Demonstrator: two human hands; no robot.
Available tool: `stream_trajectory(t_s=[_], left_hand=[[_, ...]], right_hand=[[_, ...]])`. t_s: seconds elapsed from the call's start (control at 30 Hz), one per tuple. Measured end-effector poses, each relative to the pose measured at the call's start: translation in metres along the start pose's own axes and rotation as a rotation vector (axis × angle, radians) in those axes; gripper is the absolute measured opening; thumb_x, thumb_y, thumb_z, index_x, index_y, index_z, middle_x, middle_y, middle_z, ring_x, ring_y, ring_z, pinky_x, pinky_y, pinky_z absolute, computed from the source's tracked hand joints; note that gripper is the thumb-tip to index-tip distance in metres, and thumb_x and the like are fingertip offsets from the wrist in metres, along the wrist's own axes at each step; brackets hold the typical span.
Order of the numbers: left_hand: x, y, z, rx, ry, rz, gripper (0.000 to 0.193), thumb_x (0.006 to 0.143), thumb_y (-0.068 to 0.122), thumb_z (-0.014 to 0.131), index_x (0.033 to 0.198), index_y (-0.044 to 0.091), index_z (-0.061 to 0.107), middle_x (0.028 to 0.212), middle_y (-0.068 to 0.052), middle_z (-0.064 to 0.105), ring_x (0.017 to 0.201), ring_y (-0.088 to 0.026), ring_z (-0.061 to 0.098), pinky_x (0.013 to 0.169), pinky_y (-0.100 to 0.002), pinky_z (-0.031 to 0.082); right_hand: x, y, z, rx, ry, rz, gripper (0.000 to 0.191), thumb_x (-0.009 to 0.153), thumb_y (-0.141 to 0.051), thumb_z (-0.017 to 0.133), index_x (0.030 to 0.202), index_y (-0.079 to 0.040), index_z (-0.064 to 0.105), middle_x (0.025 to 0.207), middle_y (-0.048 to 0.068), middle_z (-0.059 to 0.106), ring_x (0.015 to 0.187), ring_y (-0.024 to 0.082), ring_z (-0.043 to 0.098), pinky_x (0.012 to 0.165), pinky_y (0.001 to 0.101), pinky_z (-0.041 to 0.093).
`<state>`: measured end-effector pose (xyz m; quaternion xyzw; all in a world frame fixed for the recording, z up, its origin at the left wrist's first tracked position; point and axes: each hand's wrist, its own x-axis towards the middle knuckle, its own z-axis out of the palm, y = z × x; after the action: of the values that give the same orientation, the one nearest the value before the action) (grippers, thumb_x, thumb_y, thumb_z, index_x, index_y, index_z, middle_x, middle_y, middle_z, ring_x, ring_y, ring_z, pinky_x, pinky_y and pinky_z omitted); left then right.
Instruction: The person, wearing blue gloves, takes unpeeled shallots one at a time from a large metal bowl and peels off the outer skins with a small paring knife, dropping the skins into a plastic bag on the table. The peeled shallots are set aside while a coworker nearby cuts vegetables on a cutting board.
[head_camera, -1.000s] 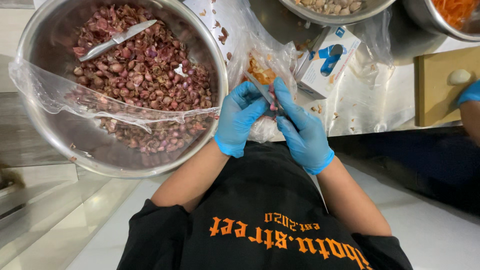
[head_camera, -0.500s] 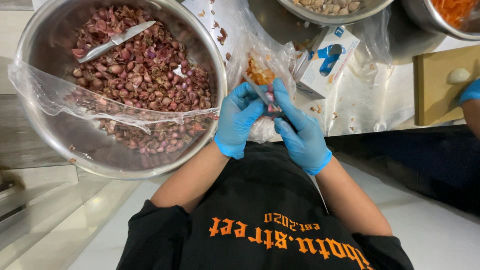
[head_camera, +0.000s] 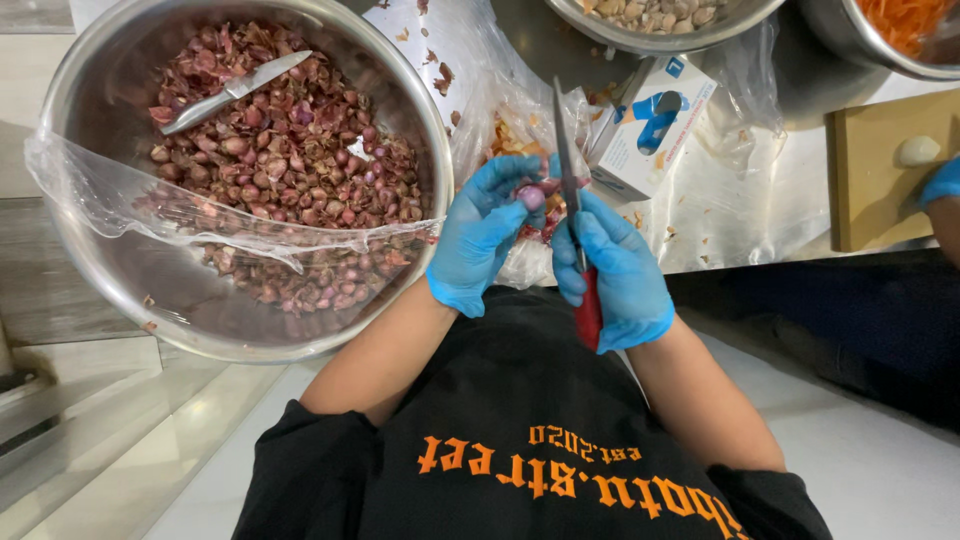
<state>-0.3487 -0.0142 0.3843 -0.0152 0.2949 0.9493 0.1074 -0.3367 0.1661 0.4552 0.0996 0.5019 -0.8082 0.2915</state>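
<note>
Left hand (head_camera: 480, 235) pinches what I take for a shallot (head_camera: 530, 197)—right hand (head_camera: 618, 270) grips a red-handled knife (head_camera: 572, 200), blade toward twelve o'clock.

Blue gloves (head_camera: 480, 235), red knife handle (head_camera: 588, 310), purple shallots (head_camera: 290, 150), steel bowl (head_camera: 90, 90).

**Shallot and knife in my hands**

The shallot (head_camera: 531, 196) is small, round and purple-pink, its skin partly off, pinched at the fingertips of my left hand (head_camera: 480, 235). The knife (head_camera: 572, 190) has a thin, narrow steel blade pointing away from me and a red handle, gripped in my right hand (head_camera: 615, 270). Its blade runs just beside the shallot, above the counter's edge.
</note>
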Motion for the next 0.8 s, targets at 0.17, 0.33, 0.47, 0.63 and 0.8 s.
stream_trajectory(t_s=[0.17, 0.33, 0.47, 0.63, 0.8], left_hand=[[0.000, -0.004, -0.009, -0.041, -0.059, 0.033, 0.042, 0.091, 0.000, 0.070, 0.132, 0.003, 0.060, 0.124, -0.008, 0.066, 0.117, -0.016, 0.065, 0.100, -0.030, 0.053], [-0.001, -0.001, -0.018, 0.021, -0.100, 0.083, 0.040, 0.096, -0.007, 0.069, 0.135, 0.000, 0.061, 0.125, -0.008, 0.064, 0.113, -0.013, 0.060, 0.095, -0.026, 0.050], [-0.004, 0.006, -0.014, 0.192, 0.033, 0.064, 0.040, 0.092, -0.002, 0.062, 0.131, 0.006, 0.058, 0.122, -0.009, 0.068, 0.106, -0.013, 0.064, 0.089, -0.027, 0.056], [-0.011, -0.002, -0.003, 0.222, 0.025, 0.151, 0.031, 0.096, -0.003, 0.059, 0.126, 0.004, 0.058, 0.131, -0.005, 0.065, 0.109, -0.013, 0.064, 0.095, -0.029, 0.056], [-0.006, -0.016, -0.010, 0.164, 0.061, 0.085, 0.025, 0.100, 0.000, 0.067, 0.124, 0.002, 0.060, 0.110, -0.007, 0.066, 0.094, -0.013, 0.063, 0.090, -0.030, 0.056]], right_hand=[[-0.005, -0.011, -0.004, 0.018, -0.043, -0.072, 0.044, 0.111, -0.025, 0.044, 0.152, -0.009, 0.044, 0.087, 0.005, 0.055, 0.057, 0.013, 0.048, 0.048, 0.0253, 0.041], [0.003, -0.002, -0.003, -0.183, 0.088, -0.245, 0.052, 0.113, -0.016, 0.045, 0.163, -0.006, 0.039, 0.092, 0.006, 0.056, 0.066, 0.010, 0.047, 0.055, 0.0220, 0.038], [0.005, 0.000, -0.003, -0.326, 0.085, -0.142, 0.068, 0.104, -0.010, 0.046, 0.167, -0.017, 0.020, 0.079, 0.003, 0.055, 0.058, 0.006, 0.040, 0.051, 0.0188, 0.034], [-0.008, 0.001, 0.000, -0.786, -0.082, -0.304, 0.076, 0.100, -0.003, 0.050, 0.169, -0.014, 0.019, 0.085, 0.001, 0.058, 0.076, 0.006, 0.051, 0.076, 0.0210, 0.049], [-0.001, 0.012, 0.004, -0.898, 0.016, -0.298, 0.065, 0.101, 0.000, 0.058, 0.161, -0.014, 0.038, 0.101, 0.007, 0.064, 0.084, 0.011, 0.057, 0.081, 0.0271, 0.051]])
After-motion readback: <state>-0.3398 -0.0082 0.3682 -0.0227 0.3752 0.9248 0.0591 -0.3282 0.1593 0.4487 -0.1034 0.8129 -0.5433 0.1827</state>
